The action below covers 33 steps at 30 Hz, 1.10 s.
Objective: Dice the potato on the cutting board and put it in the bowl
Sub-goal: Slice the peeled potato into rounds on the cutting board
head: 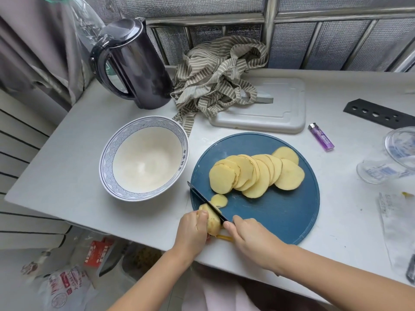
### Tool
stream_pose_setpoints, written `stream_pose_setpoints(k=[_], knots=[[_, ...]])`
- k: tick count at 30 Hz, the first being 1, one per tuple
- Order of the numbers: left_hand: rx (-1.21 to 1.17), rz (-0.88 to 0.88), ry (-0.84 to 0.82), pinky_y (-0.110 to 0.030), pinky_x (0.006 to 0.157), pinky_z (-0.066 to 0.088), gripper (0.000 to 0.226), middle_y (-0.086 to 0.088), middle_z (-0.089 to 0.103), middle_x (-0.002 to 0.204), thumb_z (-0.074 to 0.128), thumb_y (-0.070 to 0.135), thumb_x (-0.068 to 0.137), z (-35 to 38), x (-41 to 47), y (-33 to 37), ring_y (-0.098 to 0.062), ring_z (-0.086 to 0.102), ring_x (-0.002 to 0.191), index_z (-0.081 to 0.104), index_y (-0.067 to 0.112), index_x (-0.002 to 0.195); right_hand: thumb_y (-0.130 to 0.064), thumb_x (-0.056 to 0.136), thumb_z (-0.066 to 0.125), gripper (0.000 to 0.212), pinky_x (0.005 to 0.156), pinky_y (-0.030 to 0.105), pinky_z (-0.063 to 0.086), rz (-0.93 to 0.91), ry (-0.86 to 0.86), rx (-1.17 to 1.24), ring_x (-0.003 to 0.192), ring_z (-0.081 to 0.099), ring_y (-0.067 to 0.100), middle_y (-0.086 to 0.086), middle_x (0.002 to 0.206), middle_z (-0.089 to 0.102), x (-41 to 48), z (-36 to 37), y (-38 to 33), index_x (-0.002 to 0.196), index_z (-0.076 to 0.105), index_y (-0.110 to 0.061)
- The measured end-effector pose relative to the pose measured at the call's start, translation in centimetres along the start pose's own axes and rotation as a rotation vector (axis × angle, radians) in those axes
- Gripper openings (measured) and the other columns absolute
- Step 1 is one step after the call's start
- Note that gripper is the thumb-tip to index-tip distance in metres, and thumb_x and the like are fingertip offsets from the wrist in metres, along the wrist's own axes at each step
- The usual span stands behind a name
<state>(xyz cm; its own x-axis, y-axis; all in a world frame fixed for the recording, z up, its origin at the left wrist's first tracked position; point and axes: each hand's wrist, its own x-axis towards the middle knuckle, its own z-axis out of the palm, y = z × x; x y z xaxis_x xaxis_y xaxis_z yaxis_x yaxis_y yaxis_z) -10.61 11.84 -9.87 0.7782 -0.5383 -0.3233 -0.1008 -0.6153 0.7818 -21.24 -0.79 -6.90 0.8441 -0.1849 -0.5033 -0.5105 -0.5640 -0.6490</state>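
A round blue cutting board (280, 212) lies on the white counter. Several yellow potato slices (256, 173) overlap in a row across its middle. At the board's near left edge my left hand (193, 227) grips the potato end piece (212, 221). My right hand (251, 241) holds a black-bladed knife (202, 198) with a yellow handle, its blade set across the end piece. One small slice (219, 200) lies just beyond the blade. The white bowl (107, 153) with a blue patterned rim stands left of the board and holds no potato.
A black kettle (134, 63) and a striped cloth (215, 79) sit at the back. A white rectangular board (280, 113) lies behind the blue one. A purple lighter (321, 136), a glass (386, 164) and plastic wrappers (395, 225) are to the right. The counter's front edge runs just under my hands.
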Motion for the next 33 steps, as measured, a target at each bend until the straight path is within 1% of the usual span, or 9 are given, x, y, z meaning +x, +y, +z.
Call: stream_pose_setpoints(k=[3,6,10,13,20,23,26,30,33], knots=[[-0.015,-0.038,0.032,-0.049,0.058,0.048,0.068,-0.016,0.057,0.049,0.023,0.054,0.074,0.0,0.0,0.2,-0.035,0.055,0.055,0.05,-0.004,0.051,-0.045,0.104,0.025,0.041,0.074,0.042,0.038,0.011,0.018,0.032,0.074,0.042,0.027,-0.001,0.07,0.041,0.1,-0.1,0.0,0.07,0.031,-0.021],[-0.041,-0.095,0.073,-0.045,0.057,0.047,0.063,-0.017,0.054,0.048,0.022,0.053,0.076,0.1,-0.2,1.1,-0.035,0.053,0.055,0.046,0.002,0.048,-0.046,0.103,0.024,0.042,0.073,0.041,0.038,0.001,0.045,0.031,0.071,0.042,0.026,0.0,0.07,0.043,-0.3,-0.4,-0.3,0.071,0.033,-0.02],[-0.088,-0.155,0.116,-0.031,0.05,0.044,0.057,-0.009,0.051,0.042,0.029,0.024,0.099,0.6,-0.3,1.7,-0.019,0.05,0.044,0.046,0.01,0.046,-0.048,0.102,0.02,0.041,0.069,0.04,0.036,-0.049,0.063,-0.041,0.07,0.042,0.026,0.003,0.073,0.045,-2.0,-1.0,-1.0,0.074,0.031,-0.02],[-0.109,-0.16,0.134,-0.024,0.046,0.041,0.061,-0.01,0.053,0.041,0.028,0.021,0.101,0.5,-0.2,1.9,-0.018,0.051,0.041,0.05,0.011,0.044,-0.049,0.102,0.018,0.039,0.068,0.04,0.034,-0.066,0.062,-0.105,0.072,0.043,0.029,0.004,0.074,0.044,-3.3,-1.5,-1.1,0.076,0.028,-0.021],[-0.057,-0.165,0.165,-0.04,0.062,0.049,0.053,-0.012,0.055,0.05,0.02,0.035,0.091,0.1,0.1,1.6,-0.031,0.055,0.055,0.047,0.008,0.054,-0.05,0.101,0.015,0.038,0.066,0.04,0.033,-0.114,0.074,-0.225,0.073,0.041,0.031,-0.001,0.068,0.037,-4.3,-1.0,-0.4,0.085,0.029,-0.019],[-0.019,-0.183,0.17,-0.045,0.066,0.051,0.052,-0.015,0.057,0.056,0.024,0.031,0.094,-0.1,0.2,1.4,-0.035,0.058,0.062,0.051,0.006,0.057,-0.053,0.099,0.01,0.04,0.064,0.039,0.029,-0.128,0.085,-0.25,0.072,0.039,0.03,-0.002,0.068,0.036,-4.6,-0.8,-0.3,0.086,0.028,-0.02],[0.027,-0.197,0.16,-0.044,0.067,0.051,0.049,-0.016,0.058,0.056,0.026,0.03,0.09,-0.2,0.1,1.5,-0.037,0.058,0.064,0.051,0.005,0.057,-0.055,0.096,0.007,0.038,0.066,0.041,0.033,-0.117,0.068,-0.223,0.072,0.041,0.03,-0.003,0.068,0.037,-4.9,-0.9,-0.3,0.079,0.025,-0.026],[0.099,-0.201,0.152,-0.041,0.064,0.05,0.042,-0.015,0.057,0.059,0.029,0.013,0.097,-0.1,0.2,1.8,-0.037,0.059,0.065,0.05,0.005,0.061,-0.053,0.098,0.012,0.037,0.072,0.044,0.04,-0.1,0.047,-0.156,0.077,0.05,0.033,0.0,0.072,0.044,-5.1,-1.0,-0.1,0.072,0.017,-0.028],[0.246,-0.16,0.127,-0.032,0.058,0.038,0.035,-0.003,0.051,0.059,0.034,0.005,0.095,-0.1,0.2,1.7,-0.032,0.053,0.066,0.042,0.016,0.063,-0.055,0.095,0.008,0.037,0.074,0.045,0.04,-0.114,0.052,-0.136,0.078,0.05,0.033,0.001,0.073,0.044,-5.3,-1.0,0.1,0.072,0.019,-0.029]])
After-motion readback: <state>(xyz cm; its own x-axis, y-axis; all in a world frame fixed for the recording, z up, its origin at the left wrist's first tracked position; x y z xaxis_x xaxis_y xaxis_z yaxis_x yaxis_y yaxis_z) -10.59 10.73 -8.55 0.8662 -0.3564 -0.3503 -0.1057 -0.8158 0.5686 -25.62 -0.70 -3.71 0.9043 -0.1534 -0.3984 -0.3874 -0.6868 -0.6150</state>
